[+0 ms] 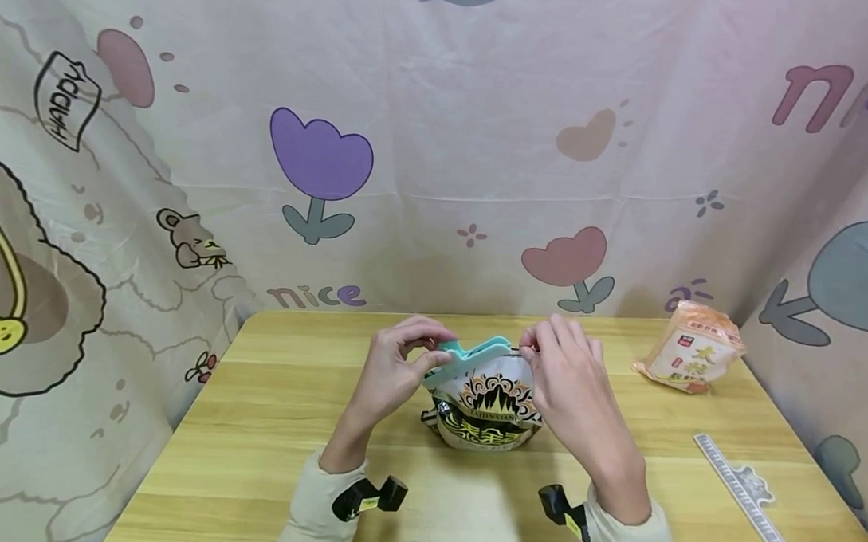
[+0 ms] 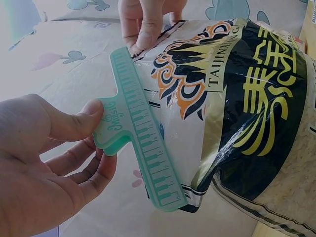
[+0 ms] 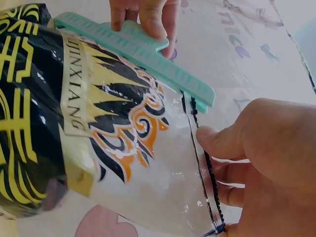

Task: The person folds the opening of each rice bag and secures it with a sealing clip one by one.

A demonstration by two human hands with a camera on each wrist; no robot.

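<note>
L hand (image 1: 402,364) is half closed: thumb on top, fingers under, pinching the handle of the green clip (image 2: 148,138). R hand (image 1: 567,375) has thumb & fingers pinched on the top edge (image 3: 201,168) of the bag (image 1: 486,420), w/ little gap btwn them. Bag sits upright on the table (image 1: 242,424), btwn the hands; clip slants across its upper L corner, one end poking past the top edge. Can't tell if the clip has bitten the film or is being squeezed apart.

To do it well, IMO: R hand keeps the top edge taut & flat, L hand squeezes the handle fully and levels the clip parallel to that edge, so it spans more than the corner. Both film layers should go in, no folds. R fingertips need to stay clear of the clip's end. Ease the handle off slowly, else it may skew.

Farther out: wrist cams (image 1: 379,495) on both cuffs, nearer the wearer than the bag. Orange pack (image 1: 693,352) well R of the bag, grey clip (image 1: 742,493) R & nearer. Printed backdrop (image 1: 438,143) behind the bag.
</note>
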